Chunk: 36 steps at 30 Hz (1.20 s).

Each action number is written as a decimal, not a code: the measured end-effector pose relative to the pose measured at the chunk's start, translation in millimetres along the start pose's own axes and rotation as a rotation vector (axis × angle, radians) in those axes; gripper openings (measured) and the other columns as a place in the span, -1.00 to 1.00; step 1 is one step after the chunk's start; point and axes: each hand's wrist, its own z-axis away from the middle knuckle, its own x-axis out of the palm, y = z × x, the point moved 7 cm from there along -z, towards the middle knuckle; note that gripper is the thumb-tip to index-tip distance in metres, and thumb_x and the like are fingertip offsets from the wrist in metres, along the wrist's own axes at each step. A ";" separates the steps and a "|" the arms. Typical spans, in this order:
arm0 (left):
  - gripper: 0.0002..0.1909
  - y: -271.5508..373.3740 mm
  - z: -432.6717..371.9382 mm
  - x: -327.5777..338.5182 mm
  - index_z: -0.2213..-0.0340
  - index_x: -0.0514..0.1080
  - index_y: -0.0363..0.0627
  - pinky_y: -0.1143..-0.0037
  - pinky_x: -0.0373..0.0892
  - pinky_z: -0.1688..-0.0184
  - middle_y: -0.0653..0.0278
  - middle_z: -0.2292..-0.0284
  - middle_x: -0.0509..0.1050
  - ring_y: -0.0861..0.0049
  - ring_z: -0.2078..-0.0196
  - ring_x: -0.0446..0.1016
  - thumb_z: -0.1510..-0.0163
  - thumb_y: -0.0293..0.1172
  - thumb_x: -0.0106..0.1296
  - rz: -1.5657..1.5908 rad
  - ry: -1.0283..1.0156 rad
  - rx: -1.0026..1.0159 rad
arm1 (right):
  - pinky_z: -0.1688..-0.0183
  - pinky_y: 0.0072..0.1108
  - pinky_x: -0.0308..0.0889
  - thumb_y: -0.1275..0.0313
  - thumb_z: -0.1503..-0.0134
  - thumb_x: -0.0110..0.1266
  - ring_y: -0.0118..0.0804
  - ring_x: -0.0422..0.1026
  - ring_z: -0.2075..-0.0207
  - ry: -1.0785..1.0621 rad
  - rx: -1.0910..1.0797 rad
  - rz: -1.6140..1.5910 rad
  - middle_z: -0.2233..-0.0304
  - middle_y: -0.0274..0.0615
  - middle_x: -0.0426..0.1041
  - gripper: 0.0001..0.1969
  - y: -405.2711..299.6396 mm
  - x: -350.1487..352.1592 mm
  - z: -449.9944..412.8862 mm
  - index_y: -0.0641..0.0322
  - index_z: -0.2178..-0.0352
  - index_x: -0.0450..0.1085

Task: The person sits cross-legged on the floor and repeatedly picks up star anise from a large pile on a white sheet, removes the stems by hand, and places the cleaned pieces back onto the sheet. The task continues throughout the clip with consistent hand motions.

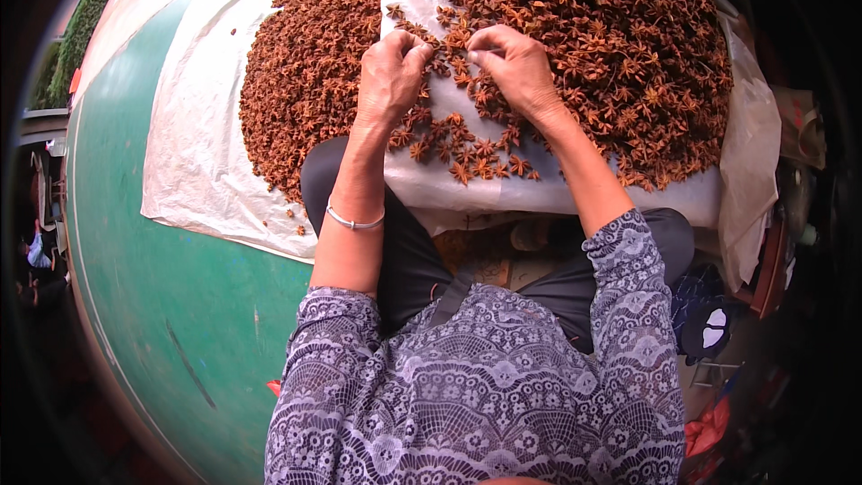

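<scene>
A large heap of dried star anise [626, 60] covers the right part of a raised surface lined with pale plastic sheeting [458, 195]. Loose star anise [471, 155] lie scattered in front of me, below and between my hands. My left hand [394, 77], with a bangle on its wrist, is over the left edge of this surface, thumb and fingertips pinched together. My right hand [515, 67] is at the large heap's left side, its fingers curled to the thumb. Whether either pinch holds a piece cannot be seen. A second, finer-looking heap of star anise [310, 74] lies beyond my left hand.
The second heap rests on a white sheet [195, 121] spread on a green floor [168, 283]. My knees are under the front edge of the raised surface. At the right are a paper-like bag [801, 124], a dark cap-like item [707, 330] and a red bag [707, 428].
</scene>
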 end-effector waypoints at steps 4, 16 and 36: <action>-0.76 5.2 5.0 7.8 0.30 0.48 -0.22 0.31 0.44 0.21 0.01 0.43 0.55 0.19 0.32 0.56 -0.09 -0.29 0.06 -0.218 -0.049 0.055 | 0.56 -0.76 0.39 0.53 -0.15 0.07 -0.55 0.46 0.54 0.068 0.214 -0.491 0.52 -0.22 0.49 -0.95 11.7 -1.6 -4.3 0.29 0.38 0.37; -0.71 48.4 13.1 -9.7 0.24 0.52 -0.17 0.57 0.48 0.33 0.22 0.24 0.52 0.57 0.38 0.51 0.03 -0.36 0.25 -0.169 0.176 0.440 | 0.47 -0.48 0.39 0.37 -0.20 0.00 -0.38 0.48 0.53 0.037 0.061 0.014 0.51 -0.19 0.50 -0.80 -26.4 19.6 -26.2 0.34 0.30 0.36; -0.89 -6.4 8.6 7.8 0.43 0.54 -0.10 0.33 0.45 0.22 0.10 0.40 0.56 0.20 0.32 0.55 0.06 -0.41 0.10 -0.563 -0.186 0.076 | 0.56 -0.32 0.37 0.50 -0.09 -0.04 -0.03 0.48 0.62 -0.132 -0.337 0.519 0.71 0.01 0.38 -0.85 -28.7 63.8 29.8 0.24 0.58 0.32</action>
